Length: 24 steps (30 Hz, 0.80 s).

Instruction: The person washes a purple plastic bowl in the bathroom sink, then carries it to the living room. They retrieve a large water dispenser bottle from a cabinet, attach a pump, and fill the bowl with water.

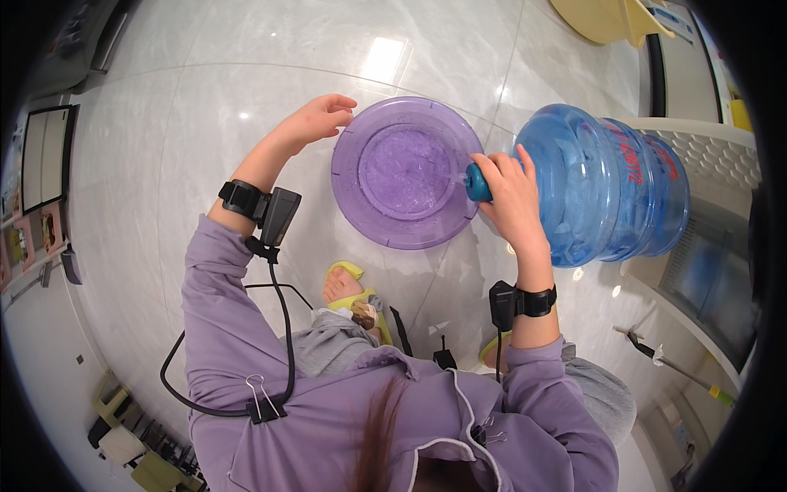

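A translucent purple plastic basin [353,200] stands on the floor in front of me. Water [403,175] covers its bottom, its surface rippled and bubbly. On the right, a large blue plastic water-cooler bottle [575,184] is tipped on its side with its mouth towards the basin. My right hand [513,197] grips the bottle by its neck, at the teal cap [477,182]. A thin stream of water runs from the cap into the basin. My left hand [321,120] holds nothing, its fingers loosely apart at the basin's upper left rim; whether they touch it, I cannot tell.
Behind the bottle is a white appliance or stand [701,132] with a textured top. A long-handled tool [682,372] leans at the right. A yellow plastic tub [605,21] sits at the top right. My slippered foot [344,286] is just below the basin on glossy tiles.
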Available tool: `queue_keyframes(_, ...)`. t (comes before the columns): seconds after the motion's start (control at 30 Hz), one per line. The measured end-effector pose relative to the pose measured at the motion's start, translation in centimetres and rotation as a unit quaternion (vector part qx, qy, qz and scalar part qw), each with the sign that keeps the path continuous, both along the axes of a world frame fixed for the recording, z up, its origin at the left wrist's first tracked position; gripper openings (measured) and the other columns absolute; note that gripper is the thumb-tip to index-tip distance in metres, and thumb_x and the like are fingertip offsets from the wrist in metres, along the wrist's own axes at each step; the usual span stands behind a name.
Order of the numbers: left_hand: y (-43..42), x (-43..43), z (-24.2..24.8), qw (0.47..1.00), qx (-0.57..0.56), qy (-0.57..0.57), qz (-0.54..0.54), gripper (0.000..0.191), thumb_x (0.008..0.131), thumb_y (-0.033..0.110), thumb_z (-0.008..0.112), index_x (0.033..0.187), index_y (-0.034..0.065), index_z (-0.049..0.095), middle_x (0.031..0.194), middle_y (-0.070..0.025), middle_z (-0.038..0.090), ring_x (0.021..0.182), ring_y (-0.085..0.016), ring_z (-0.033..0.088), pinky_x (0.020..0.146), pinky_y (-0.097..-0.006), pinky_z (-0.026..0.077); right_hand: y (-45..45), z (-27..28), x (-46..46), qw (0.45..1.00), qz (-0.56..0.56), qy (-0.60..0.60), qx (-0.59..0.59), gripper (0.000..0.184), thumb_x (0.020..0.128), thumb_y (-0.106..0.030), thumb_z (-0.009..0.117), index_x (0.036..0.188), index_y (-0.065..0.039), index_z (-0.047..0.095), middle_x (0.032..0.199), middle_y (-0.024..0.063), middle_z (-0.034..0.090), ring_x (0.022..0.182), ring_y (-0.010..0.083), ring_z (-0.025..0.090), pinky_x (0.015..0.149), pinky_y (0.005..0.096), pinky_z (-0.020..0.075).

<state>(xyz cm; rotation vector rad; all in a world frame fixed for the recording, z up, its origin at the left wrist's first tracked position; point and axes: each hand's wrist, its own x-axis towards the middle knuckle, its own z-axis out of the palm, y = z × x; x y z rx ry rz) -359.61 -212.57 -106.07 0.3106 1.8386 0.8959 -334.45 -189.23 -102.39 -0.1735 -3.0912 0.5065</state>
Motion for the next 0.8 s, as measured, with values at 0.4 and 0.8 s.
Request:
queue_keyframes(0.4, 0.2, -0.1, 0.1, 1.000, -0.005, 0.008, -0.006, 0.048, 0.088, 0.026, 0.056, 0.131, 0.0053, 0.048, 0.130, -0.0120, 0.051, 0.120, -0.019, 0.049, 0.099, -0.0340, 0.042, 0.2, -0.1, 0.0, 1.000, -0.001, -0.003, 0.001, 0.063, 0.057, 0.001, 0.075, 0.115, -0.014, 0.055, 0.096, 0.0047, 0.054, 0.095, 0.0225, 0.055, 0.110, 0.0442, 0.0278)
queue_keyframes(0.8, 0.7, -0.1, 1.9, 0.990, 0.017, 0.133, -0.034, 0.043, 0.090, 0.021, 0.053, 0.129, 0.0046, 0.051, 0.128, -0.0110, 0.054, 0.114, -0.021, 0.053, 0.096, -0.0342, 0.043, 0.2, -0.3, 0.1, 1.000, -0.002, 0.000, -0.007, 0.063, 0.057, 0.000, 0.075, 0.115, -0.014, 0.055, 0.095, 0.0048, 0.054, 0.096, 0.0228, 0.055, 0.110, 0.0449, 0.0280)
